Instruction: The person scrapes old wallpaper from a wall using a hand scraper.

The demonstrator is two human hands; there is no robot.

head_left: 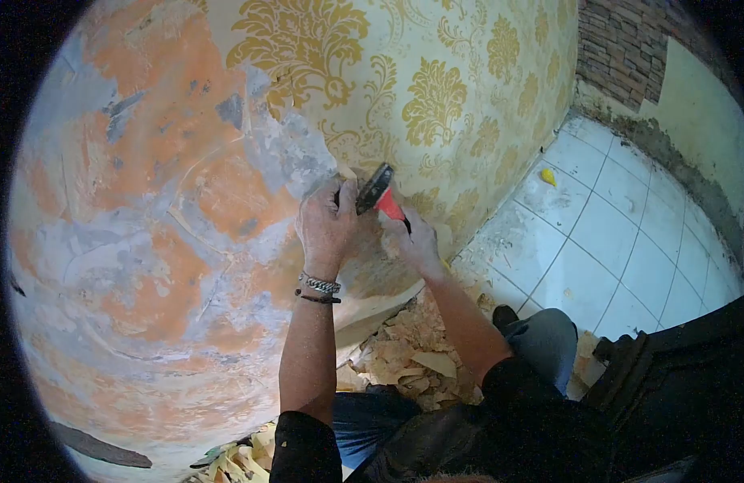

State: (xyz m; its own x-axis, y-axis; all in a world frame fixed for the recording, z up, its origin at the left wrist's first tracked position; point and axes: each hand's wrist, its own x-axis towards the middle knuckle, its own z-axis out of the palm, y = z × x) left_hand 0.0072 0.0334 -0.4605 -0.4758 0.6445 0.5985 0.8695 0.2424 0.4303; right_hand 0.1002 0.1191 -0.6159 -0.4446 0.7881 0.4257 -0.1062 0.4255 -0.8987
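Gold-patterned cream wallpaper [436, 101] covers the right part of the wall, and its torn edge meets a bare, patchy orange-and-grey surface [227, 193]. At that edge my left hand [328, 221] has its fingers curled against the wall, beside a small pale flap of paper [347, 171]. What those fingers hold, if anything, is hidden. My right hand [419, 248] is closed around the red-and-black handle of a scraper [375, 188]. Its wide, dark blade lies close to the wall, just right of my left fingers.
Torn wallpaper scraps [412, 362] are heaped on the floor below my arms. White floor tiles [585, 241] carry dust and a small yellow object [547, 176]. A brick-patterned wall [622, 48] rises at the far right, and dark furniture [678, 378] stands at the lower right.
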